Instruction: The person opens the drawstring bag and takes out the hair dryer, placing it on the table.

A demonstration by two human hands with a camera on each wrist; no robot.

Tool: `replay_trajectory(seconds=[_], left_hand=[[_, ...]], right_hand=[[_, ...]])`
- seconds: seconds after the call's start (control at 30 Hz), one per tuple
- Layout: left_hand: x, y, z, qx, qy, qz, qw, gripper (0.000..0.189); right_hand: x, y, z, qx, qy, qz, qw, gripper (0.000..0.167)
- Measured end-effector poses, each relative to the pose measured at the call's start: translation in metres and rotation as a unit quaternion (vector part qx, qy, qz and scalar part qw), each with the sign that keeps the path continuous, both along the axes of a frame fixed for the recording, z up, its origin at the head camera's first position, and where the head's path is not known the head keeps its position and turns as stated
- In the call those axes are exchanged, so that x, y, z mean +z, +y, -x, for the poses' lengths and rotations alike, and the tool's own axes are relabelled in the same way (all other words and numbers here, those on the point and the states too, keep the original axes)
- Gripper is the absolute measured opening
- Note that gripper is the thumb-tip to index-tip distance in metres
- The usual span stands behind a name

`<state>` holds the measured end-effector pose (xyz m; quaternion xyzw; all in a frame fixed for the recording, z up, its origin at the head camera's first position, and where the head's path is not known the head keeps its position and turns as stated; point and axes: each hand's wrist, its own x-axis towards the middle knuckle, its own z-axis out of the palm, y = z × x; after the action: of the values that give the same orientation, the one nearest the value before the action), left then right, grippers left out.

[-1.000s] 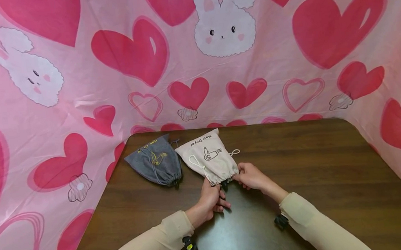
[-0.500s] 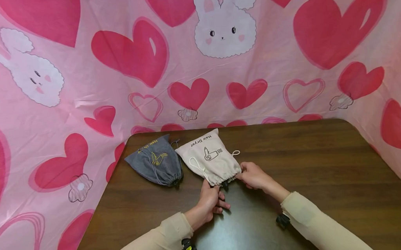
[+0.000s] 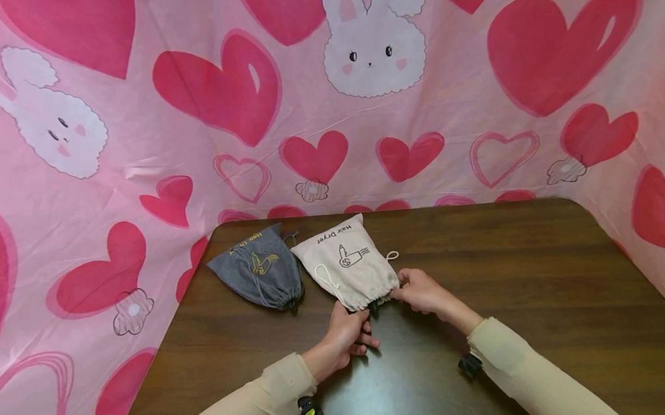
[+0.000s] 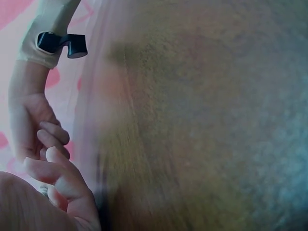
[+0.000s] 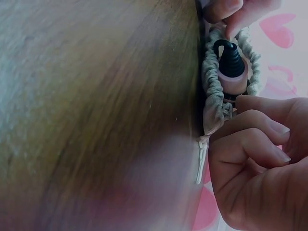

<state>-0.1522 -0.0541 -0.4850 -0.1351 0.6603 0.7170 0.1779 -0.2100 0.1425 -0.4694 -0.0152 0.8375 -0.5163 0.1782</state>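
Observation:
A cream drawstring bag (image 3: 351, 264) printed "Hair Dryer" lies on the table with its gathered mouth towards me. My left hand (image 3: 341, 338) pinches the left side of that mouth, its other fingers spread loosely. On the right side, my right hand (image 3: 428, 293) grips the rim between thumb and curled fingers. The right wrist view looks into the parted mouth, where a pale pink hair dryer handle (image 5: 235, 83) ends in a black ribbed cord sleeve (image 5: 231, 62). The rest of the dryer is hidden by cloth. White cord loops (image 3: 328, 279) lie at the bag's sides.
A dark grey drawstring bag (image 3: 268, 278) with yellow hair dryer print lies just left of the cream one. Both rest on a dark brown wooden table (image 3: 519, 271). Pink heart-patterned cloth (image 3: 453, 107) hangs behind the table and along its sides.
The right hand has shifted slightly right with its side of the bag's mouth, which looks a little wider. The left hand has drawn slightly towards me. The grey bag stays put.

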Motion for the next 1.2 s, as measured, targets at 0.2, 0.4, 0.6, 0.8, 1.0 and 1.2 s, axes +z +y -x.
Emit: replay_trajectory(seconds=[0.2,0.4,0.6,0.8,1.0,1.2], left_hand=[[-0.0009,-0.0005,0.0015,0.001,-0.003,0.005,1.0,0.018],[-0.0018,0.0008,0.0008,0.007,-0.005,0.001,1.0,0.017],[-0.002,0.0013,0.0004,0.009,-0.01,-0.008,0.9999,0.019],[-0.0025,0.0007,0.0001,0.009,-0.009,-0.021,0.9997,0.021],[-0.0031,-0.0001,-0.0008,0.012,-0.008,-0.028,0.9995,0.021],[-0.0034,0.0001,-0.0001,0.01,-0.003,-0.028,0.9996,0.021]], right_hand=[[0.0002,-0.0013,-0.0013,0.011,0.006,-0.003,0.9999,0.014],[0.0008,-0.0013,-0.0011,0.009,0.013,-0.009,0.9998,0.012],[-0.0004,-0.0001,-0.0002,0.004,0.019,-0.015,0.9997,0.011],[-0.0026,0.0008,0.0005,0.0,0.016,-0.013,0.9998,0.009],[-0.0036,0.0015,0.0003,0.001,0.024,-0.008,0.9997,0.008],[-0.0055,0.0036,0.0017,0.0,0.028,-0.011,0.9996,0.009]])
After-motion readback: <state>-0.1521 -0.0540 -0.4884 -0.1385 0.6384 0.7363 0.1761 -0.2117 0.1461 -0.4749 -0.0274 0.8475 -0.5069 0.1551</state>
